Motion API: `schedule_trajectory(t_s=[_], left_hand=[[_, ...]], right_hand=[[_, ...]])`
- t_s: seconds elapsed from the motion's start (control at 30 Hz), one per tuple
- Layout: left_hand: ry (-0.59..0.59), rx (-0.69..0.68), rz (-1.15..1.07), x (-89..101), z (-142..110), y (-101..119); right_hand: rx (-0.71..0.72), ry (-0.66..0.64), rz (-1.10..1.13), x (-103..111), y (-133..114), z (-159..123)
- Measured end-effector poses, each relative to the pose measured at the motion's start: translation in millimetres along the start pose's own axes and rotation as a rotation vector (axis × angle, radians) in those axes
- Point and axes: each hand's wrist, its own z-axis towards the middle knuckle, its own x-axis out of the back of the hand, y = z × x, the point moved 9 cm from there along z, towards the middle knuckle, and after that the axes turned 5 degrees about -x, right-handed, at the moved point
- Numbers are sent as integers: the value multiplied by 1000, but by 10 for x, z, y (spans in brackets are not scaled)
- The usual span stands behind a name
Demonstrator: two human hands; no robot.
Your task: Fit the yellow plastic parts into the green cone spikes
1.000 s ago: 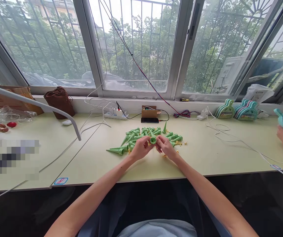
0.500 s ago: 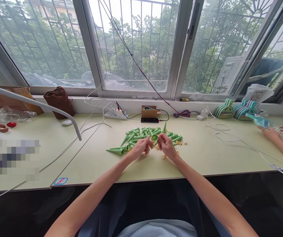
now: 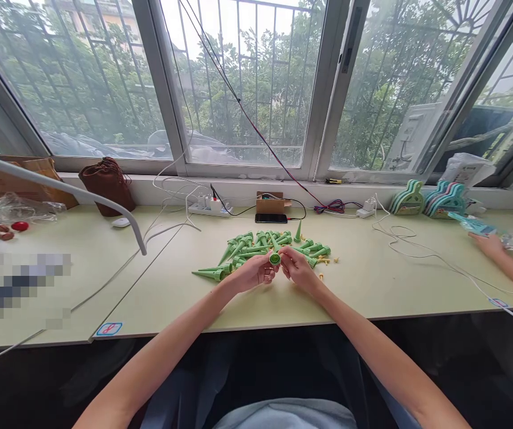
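Note:
A green plastic spike (image 3: 274, 258), hollow and cone-shaped, is held between my hands with its round open end facing me. My left hand (image 3: 254, 272) is closed around its left side. My right hand (image 3: 299, 268) has its fingers closed against the right side; whether they also pinch a small part is hidden. Just beyond lies a pile of similar green spikes (image 3: 241, 241), some pointing away, some sideways. One green spike (image 3: 298, 232) stands upright behind the pile. Small yellow pieces (image 3: 323, 260) are scattered at the right of the pile.
Behind the pile are a phone (image 3: 271, 218) and a small cardboard box (image 3: 270, 205). White cables (image 3: 430, 255) cross the table (image 3: 158, 298) on the right. Another person's hands (image 3: 488, 245) handle a bluish item at far right. A brown pouch (image 3: 108, 186) stands left.
My hands have come together around the green spike. Its open end now faces me between my fingers. The other person's hands at right have shifted slightly.

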Motion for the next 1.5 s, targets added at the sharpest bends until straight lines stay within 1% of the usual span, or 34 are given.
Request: schedule_trajectory(t_s=[0.13, 0.27, 0.43, 0.57, 0.8, 1.03, 1.23, 1.5], left_hand=[[18, 18, -18, 30, 0, -33], [31, -4, 21, 51, 11, -26], [-27, -50, 96, 33, 27, -8], [-39, -88, 163, 47, 37, 1], [-11, -176, 322, 53, 28, 54], [24, -270, 582, 90, 30, 102], [46, -337, 696, 39, -1, 187], [90, -432, 832, 48, -11, 258]], right_hand=[[-19, -6, -1, -5, 38, 6], [-24, -15, -12, -7, 15, 3], [-34, -23, -38, -10, 1, -3], [-37, -21, -60, -5, 25, 4], [-20, -21, -100, 13, -6, 9], [-42, -39, -94, 5, 48, 21], [-53, -38, -72, 10, 89, 30], [-67, -28, -93, 6, 110, 40]])
